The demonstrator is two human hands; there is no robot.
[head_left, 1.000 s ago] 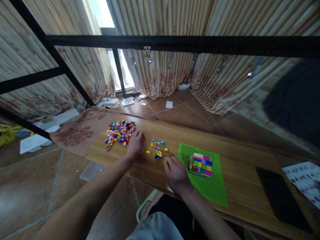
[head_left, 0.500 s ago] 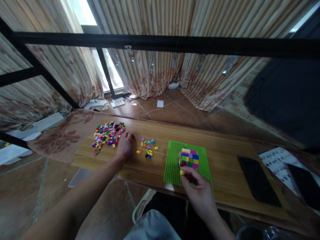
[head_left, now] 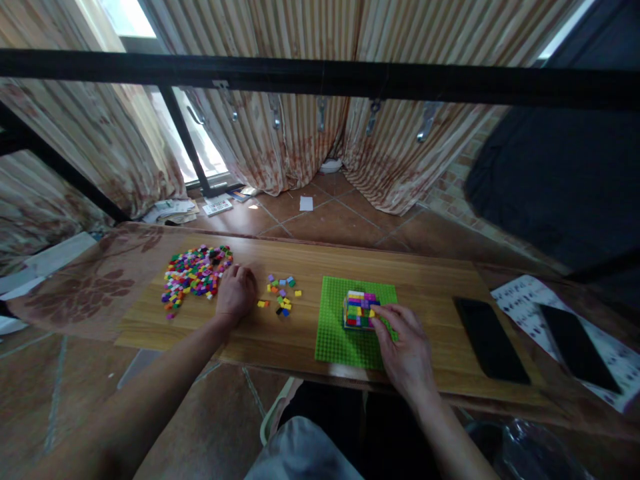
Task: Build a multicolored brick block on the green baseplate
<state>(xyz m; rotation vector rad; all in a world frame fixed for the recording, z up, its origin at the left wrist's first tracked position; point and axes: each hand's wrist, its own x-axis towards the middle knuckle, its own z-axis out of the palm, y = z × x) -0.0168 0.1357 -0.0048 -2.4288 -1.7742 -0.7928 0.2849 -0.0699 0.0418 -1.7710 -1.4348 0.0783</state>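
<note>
A multicoloured block of small toy bricks (head_left: pixel 358 312) stands on the green studded baseplate (head_left: pixel 333 343). My right hand (head_left: pixel 407 340) reaches over the plate's right side, thumb and forefinger pinching a small yellow toy brick (head_left: pixel 372 313) against the block's top right part. Whether that brick is pressed down, I cannot tell. Resting on the wooden board, my left hand (head_left: pixel 237 292) lies beside the big pile of loose bricks (head_left: pixel 195 273), its fingers loosely bent and slightly apart, with nothing visible in them. Between this hand and the baseplate lies a smaller scatter of bricks (head_left: pixel 283 293).
A dark flat phone-like slab (head_left: pixel 490 340) lies on the board's right end. Beyond it, another dark slab (head_left: pixel 577 347) rests on a printed sheet (head_left: pixel 520 293). A black metal bar (head_left: pixel 300 77) crosses in front of the striped curtains. Papers (head_left: pixel 173 210) lie on the floor.
My right hand has carried the yellow brick from the near side of the block up onto its top right part. My left hand stays by the pile. The view has shifted slightly.
</note>
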